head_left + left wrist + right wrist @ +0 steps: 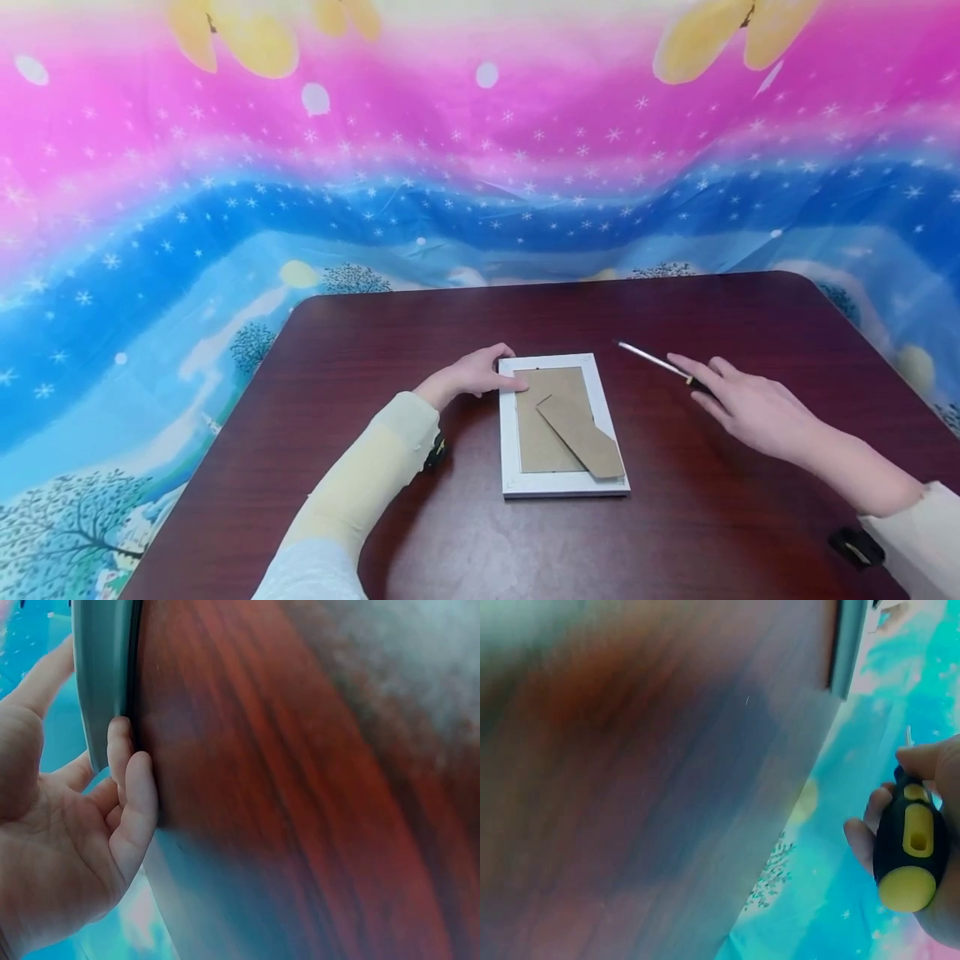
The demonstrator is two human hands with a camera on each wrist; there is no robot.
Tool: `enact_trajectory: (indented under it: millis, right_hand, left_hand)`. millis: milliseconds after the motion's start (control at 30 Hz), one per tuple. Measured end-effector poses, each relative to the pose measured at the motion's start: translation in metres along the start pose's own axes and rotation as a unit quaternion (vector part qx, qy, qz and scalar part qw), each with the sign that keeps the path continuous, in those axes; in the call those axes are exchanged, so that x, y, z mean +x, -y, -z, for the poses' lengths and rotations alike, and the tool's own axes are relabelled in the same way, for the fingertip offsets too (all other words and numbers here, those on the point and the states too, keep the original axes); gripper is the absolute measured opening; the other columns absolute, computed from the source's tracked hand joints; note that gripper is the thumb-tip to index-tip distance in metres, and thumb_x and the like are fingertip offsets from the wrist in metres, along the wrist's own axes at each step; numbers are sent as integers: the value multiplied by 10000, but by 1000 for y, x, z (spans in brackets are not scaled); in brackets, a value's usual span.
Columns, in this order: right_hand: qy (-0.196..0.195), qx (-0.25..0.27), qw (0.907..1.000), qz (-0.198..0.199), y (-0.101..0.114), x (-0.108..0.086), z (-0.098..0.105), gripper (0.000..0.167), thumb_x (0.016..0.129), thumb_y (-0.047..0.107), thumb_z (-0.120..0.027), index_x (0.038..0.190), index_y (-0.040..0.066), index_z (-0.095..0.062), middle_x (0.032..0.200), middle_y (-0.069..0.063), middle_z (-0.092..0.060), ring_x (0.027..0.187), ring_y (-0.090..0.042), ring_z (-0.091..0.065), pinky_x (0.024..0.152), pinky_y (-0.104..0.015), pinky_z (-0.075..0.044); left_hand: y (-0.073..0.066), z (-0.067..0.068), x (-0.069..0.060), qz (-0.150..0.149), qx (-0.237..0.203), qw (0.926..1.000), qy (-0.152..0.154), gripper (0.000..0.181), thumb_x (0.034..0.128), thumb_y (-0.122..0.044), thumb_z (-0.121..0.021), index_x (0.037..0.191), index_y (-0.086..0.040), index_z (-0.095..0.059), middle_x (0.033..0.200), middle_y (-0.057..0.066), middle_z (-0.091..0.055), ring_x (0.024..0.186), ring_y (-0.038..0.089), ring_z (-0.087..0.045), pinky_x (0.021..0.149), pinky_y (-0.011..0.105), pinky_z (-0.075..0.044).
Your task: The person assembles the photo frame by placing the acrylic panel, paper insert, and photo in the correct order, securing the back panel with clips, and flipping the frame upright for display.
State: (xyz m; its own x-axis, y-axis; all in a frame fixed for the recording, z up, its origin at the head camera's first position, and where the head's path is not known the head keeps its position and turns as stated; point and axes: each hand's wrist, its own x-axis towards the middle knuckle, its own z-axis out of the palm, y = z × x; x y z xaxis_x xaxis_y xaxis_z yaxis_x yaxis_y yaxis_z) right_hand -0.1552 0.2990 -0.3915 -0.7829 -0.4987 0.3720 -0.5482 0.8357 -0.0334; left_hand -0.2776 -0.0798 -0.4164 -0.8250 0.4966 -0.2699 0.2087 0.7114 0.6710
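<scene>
A white picture frame [509, 442] lies face down on the table, its brown backing board [536, 442] and slanted easel leg [581, 437] facing up. At its upper left corner my left hand [474, 372] grips the border, thumb on top and fingers by the outer edge. In the left wrist view, fingertips [140, 780] touch the side of the frame [105, 682]. Off to the right, my right hand [765, 414] holds a screwdriver [654, 360] above the table, shaft pointing left toward the frame. The right wrist view shows its black and yellow handle [913, 847] within the fingers.
The dark reddish wood table [375, 333] has rounded far corners. Behind it hangs a pink and blue patterned cloth [480, 183]. Black wrist devices show at both sleeves, the right one [857, 547] just above the tabletop.
</scene>
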Motion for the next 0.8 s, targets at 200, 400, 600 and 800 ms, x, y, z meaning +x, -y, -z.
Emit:
enact_trajectory:
  millis: [200, 400, 600, 800]
  right_hand:
    - [680, 481, 9965, -54, 21, -11, 8, 615, 884, 149, -711, 1434, 257, -458, 882, 39, -526, 514, 5, -408, 441, -237, -369]
    - [1171, 563, 9915, -39, 33, -15, 10, 626, 902, 145, -695, 1455, 294, -441, 1011, -42, -633, 554, -43, -532, 504, -284, -450]
    - [1161, 654, 9909, 163, 37, -24, 9, 609, 896, 123, -692, 1435, 305, -475, 1175, -94, -655, 919, -246, -677, 642, -397, -530]
    - [1113, 686, 9912, 206, 38, -28, 8, 563, 871, 136, -724, 1384, 288, -550, 1176, -91, -666, 1049, -307, -640, 715, -443, -532]
  left_hand:
    - [1, -2, 2, 6, 59, 10000, -64, 574, 839, -417, -753, 1277, -150, -496, 982, 47, -559, 646, 178, -498, 534, 291, -451]
    - [2, -3, 2, -39, 67, 9999, -96, 557, 856, -379, -749, 1282, -125, -494, 931, 57, -553, 597, 177, -482, 527, 290, -436]
    - [1, -4, 2, -149, 92, 9998, -114, 502, 875, -352, -737, 1245, -100, -511, 915, 55, -560, 628, 174, -496, 579, 296, -435]
    - [1, -5, 2, -258, 220, 9993, -158, 487, 875, -347, -736, 1226, -91, -518, 953, 40, -565, 730, 185, -513, 666, 309, -434]
